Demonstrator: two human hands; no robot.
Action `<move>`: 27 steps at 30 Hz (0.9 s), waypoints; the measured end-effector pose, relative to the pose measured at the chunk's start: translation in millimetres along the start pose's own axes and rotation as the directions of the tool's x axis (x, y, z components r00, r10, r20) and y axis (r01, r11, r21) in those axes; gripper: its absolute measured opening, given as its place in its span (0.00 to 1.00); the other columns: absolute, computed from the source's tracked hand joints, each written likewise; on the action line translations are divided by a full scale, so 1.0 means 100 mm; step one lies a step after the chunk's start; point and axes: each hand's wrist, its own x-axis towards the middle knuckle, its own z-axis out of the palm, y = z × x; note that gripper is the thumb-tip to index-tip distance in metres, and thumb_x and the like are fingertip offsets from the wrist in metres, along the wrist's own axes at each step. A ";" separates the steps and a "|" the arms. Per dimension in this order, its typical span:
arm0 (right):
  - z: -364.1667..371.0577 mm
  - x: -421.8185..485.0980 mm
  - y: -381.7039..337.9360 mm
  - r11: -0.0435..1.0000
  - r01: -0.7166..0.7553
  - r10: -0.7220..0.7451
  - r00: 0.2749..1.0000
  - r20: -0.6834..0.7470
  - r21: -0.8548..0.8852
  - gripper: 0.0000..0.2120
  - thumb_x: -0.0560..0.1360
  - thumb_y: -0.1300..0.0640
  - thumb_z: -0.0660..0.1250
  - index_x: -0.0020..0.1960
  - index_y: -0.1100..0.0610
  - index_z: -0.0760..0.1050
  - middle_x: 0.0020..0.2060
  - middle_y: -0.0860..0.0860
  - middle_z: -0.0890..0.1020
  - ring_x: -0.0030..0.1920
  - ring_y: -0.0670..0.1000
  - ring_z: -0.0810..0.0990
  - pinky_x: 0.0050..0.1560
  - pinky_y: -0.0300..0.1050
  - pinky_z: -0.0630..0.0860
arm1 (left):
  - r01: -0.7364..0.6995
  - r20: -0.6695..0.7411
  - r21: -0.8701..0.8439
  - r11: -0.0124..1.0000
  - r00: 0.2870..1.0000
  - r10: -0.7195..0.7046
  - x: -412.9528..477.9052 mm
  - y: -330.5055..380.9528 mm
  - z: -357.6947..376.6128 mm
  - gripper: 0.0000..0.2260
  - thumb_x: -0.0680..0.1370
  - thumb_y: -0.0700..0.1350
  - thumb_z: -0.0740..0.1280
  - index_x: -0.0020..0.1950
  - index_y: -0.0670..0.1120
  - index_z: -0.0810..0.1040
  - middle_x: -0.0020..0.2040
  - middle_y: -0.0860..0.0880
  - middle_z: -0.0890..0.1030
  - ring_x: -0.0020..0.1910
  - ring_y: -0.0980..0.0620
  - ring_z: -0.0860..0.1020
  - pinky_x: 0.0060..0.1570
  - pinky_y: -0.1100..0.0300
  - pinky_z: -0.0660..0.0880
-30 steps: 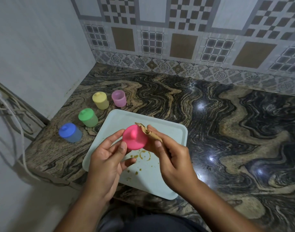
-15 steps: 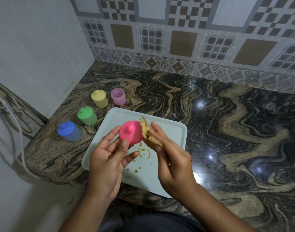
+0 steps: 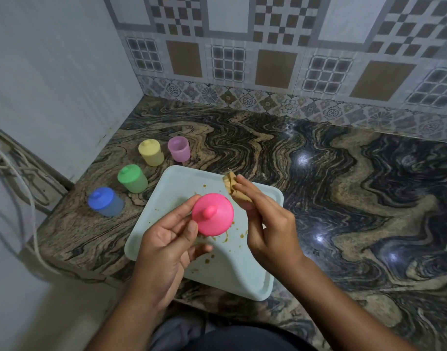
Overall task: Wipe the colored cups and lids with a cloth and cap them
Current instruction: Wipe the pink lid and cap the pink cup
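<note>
Pink lid (image 3: 212,214) held above the tray (image 3: 242,274), over its middle, knob side up toward the camera. Whether a cup sits under it, cannot tell.

Left hand (image 3: 166,239): fingers curled round the lid's left edge, thumb pressed on its rim. Firm hold.

Right hand (image 3: 265,224): over the tray's right half, fingers bunched and pinching a crumpled tan cloth (image 3: 234,186). The cloth sticks out past the fingertips, just beside the lid's upper right edge. Contact between the two is not clear.

Tray: pale, on the counter (image 3: 356,198), near edge hanging past the counter's front. Brown smears and specks on its surface around and below the lid.

Left of the tray, on the counter, a curving row of capped cups: blue cup (image 3: 106,201) nearest the front, then green cup (image 3: 132,178), then yellow cup (image 3: 151,152). Purple cup (image 3: 179,149) stands just beyond the tray's far left corner, beside the yellow one. All upright, apart from one another.
</note>
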 end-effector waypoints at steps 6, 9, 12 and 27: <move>0.10 -0.16 -0.21 0.918 -0.196 0.181 0.981 0.074 0.344 0.18 0.83 0.68 0.59 0.70 0.58 0.76 0.70 0.50 0.78 0.74 0.54 0.74 0.65 0.58 0.79 | -0.032 -0.124 -0.026 0.999 0.992 0.029 0.07 -0.01 0.00 0.24 0.69 0.49 0.75 0.65 0.48 0.79 0.54 0.45 0.86 0.48 0.53 0.83 0.35 0.62 0.79; 0.15 -0.23 -0.24 0.914 -0.219 0.203 0.976 0.081 0.342 0.18 0.83 0.69 0.59 0.71 0.62 0.75 0.72 0.53 0.76 0.76 0.53 0.71 0.66 0.60 0.78 | -0.077 -0.135 0.061 0.995 0.987 0.084 0.04 -0.07 0.04 0.20 0.74 0.44 0.67 0.67 0.48 0.78 0.54 0.47 0.86 0.49 0.54 0.84 0.38 0.61 0.80; 0.13 -0.22 -0.25 0.911 -0.215 0.194 0.976 0.094 0.352 0.18 0.83 0.69 0.59 0.71 0.60 0.75 0.72 0.48 0.77 0.76 0.52 0.70 0.67 0.57 0.78 | -0.099 -0.099 0.127 0.987 0.989 0.112 0.01 -0.09 0.08 0.25 0.73 0.42 0.68 0.70 0.50 0.75 0.53 0.48 0.87 0.45 0.54 0.83 0.40 0.57 0.82; 0.10 -0.20 -0.15 0.993 0.117 -0.120 0.983 0.136 0.026 0.16 0.79 0.74 0.61 0.67 0.72 0.74 0.72 0.66 0.73 0.74 0.59 0.73 0.70 0.57 0.75 | -0.051 0.047 0.153 0.987 0.998 0.045 0.02 -0.03 -0.13 0.25 0.73 0.44 0.73 0.70 0.48 0.77 0.59 0.45 0.85 0.45 0.50 0.81 0.41 0.54 0.83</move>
